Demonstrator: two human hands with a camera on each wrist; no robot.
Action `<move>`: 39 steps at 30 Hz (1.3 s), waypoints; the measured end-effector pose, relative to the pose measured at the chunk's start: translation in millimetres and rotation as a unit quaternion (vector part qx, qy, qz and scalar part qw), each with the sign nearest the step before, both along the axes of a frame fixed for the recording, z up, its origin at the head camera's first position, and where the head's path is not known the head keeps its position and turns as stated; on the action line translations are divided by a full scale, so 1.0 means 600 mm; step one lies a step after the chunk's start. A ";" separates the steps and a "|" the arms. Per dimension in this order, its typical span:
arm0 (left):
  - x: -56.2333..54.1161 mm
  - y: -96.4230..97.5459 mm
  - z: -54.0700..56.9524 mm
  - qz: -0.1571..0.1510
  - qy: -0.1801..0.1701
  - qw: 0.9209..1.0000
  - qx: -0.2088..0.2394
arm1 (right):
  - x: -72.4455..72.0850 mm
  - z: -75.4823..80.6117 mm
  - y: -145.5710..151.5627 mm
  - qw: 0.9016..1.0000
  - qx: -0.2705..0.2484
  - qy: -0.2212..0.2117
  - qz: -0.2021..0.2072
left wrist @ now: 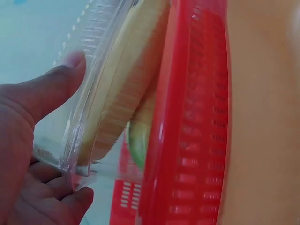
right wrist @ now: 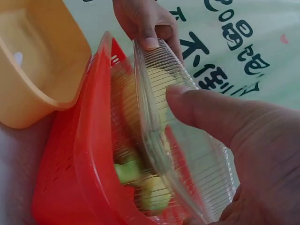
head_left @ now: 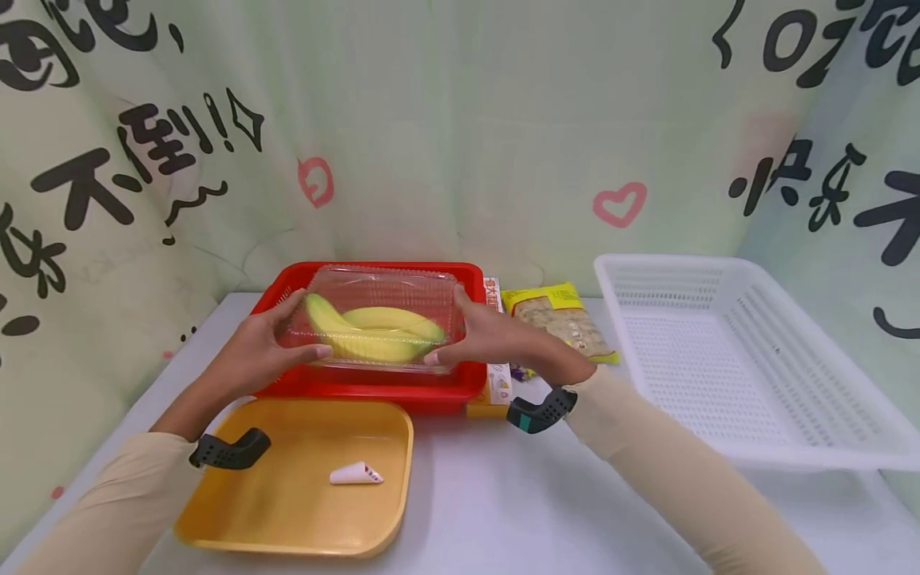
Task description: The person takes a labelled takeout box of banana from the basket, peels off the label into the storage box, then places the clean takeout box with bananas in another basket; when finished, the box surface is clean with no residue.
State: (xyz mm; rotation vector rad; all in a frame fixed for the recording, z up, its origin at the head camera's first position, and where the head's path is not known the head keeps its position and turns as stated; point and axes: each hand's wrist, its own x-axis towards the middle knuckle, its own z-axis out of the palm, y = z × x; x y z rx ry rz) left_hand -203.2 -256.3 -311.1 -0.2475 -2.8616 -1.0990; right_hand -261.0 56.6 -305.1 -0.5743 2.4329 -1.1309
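Note:
Both hands hold a clear plastic clamshell box (head_left: 388, 283) over the red basket (head_left: 287, 277). Yellow bananas (head_left: 374, 339) with green tips show through its ribbed plastic. My left hand (head_left: 253, 350) grips the box's left end, thumb on the near side and fingers curled at the far side. At the opposite end, my right hand (head_left: 496, 329) grips it the same way. The right wrist view has the box (right wrist: 161, 140) tilted at the basket rim, my right thumb (right wrist: 201, 108) pressed on its plastic.
In front of the basket lies a yellow tray (head_left: 287, 511) with a small rolled white paper (head_left: 355, 473) in it. To the right are a yellow food packet (head_left: 564, 319), a narrow printed box (head_left: 499, 383) and a large white basket (head_left: 719, 335). A printed curtain (head_left: 460, 144) hangs behind.

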 end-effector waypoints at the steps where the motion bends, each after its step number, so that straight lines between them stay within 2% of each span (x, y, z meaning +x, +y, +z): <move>1: -0.004 -0.004 -0.002 0.001 -0.003 1.000 -0.005 | -0.003 -0.001 -0.004 1.000 -0.001 -0.005 0.003; 5: -0.016 -0.019 -0.015 0.002 -0.022 1.000 -0.022 | -0.009 -0.004 -0.024 1.000 -0.001 -0.021 0.017; 9: -0.027 -0.028 -0.029 -0.004 -0.028 0.999 -0.027 | -0.016 -0.004 -0.039 0.999 0.028 -0.026 0.025; 12: -0.033 -0.030 -0.033 -0.005 -0.027 0.999 -0.030 | -0.023 -0.004 -0.044 0.998 0.049 -0.021 0.027; 17: -0.041 -0.032 -0.035 -0.007 -0.027 0.999 -0.033 | -0.033 -0.002 -0.048 0.998 0.054 -0.012 0.031; 21: -0.036 -0.037 -0.040 -0.006 -0.032 0.999 -0.035 | -0.031 -0.007 -0.056 0.997 0.062 -0.011 0.037; 24: -0.027 -0.041 -0.044 -0.007 -0.037 0.998 -0.051 | -0.022 -0.008 -0.067 0.993 0.108 -0.011 0.040; 28: -0.017 -0.042 -0.047 -0.012 -0.035 0.997 -0.075 | -0.011 -0.003 -0.079 0.980 0.189 0.015 0.057; 31: -0.016 -0.038 -0.045 -0.018 -0.032 0.996 -0.081 | -0.007 0.002 -0.076 0.974 0.216 0.033 0.065; 33: -0.018 -0.033 -0.042 -0.020 -0.030 0.996 -0.080 | -0.007 0.002 -0.067 0.977 0.202 0.034 0.064; 36: -0.021 -0.027 -0.033 -0.016 -0.023 0.997 -0.077 | -0.010 -0.001 -0.048 0.990 0.132 0.030 0.049; 39: -0.023 -0.023 -0.020 -0.015 -0.005 0.997 -0.075 | -0.013 -0.003 -0.026 0.997 0.061 0.041 0.024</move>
